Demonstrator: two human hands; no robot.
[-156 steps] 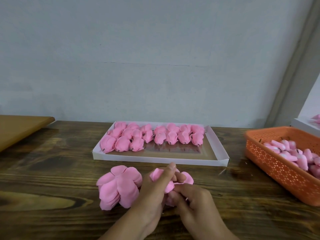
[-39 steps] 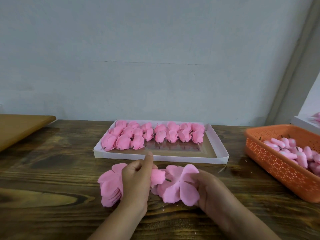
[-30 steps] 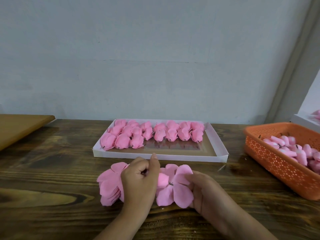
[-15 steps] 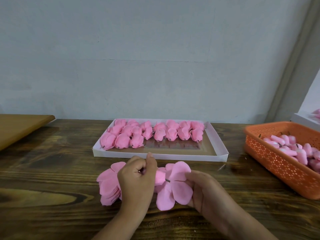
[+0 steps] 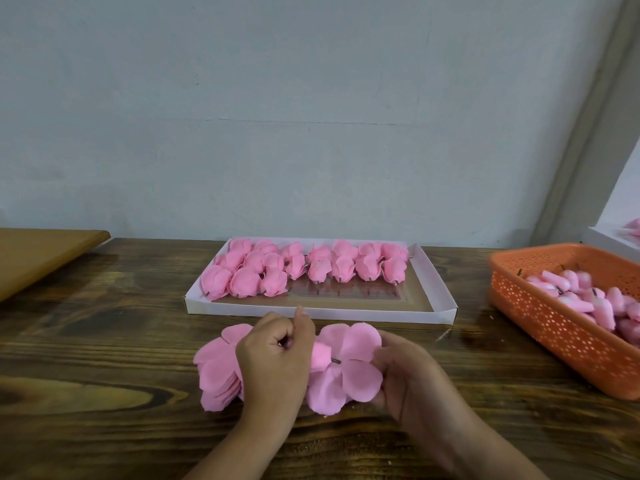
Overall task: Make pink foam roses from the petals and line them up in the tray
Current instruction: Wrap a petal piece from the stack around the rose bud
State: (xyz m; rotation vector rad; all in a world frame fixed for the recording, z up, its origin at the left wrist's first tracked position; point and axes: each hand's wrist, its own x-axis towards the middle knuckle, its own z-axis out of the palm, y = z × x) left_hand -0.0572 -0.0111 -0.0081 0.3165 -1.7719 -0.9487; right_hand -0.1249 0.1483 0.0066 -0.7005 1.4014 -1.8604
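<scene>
Since a moment ago, little has shifted: her left hand still pinches the pink foam bud, while the right hand grips the flat pink petal layer threaded on it, above the dark wooden desk. Finished pink roses fill the white cardboard tray behind.

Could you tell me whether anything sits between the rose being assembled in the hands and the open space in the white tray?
Nothing visible blocks it. The rose is held by the left hand and right hand just before the tray, whose near strip is bare; only its low front wall lies between.
</scene>
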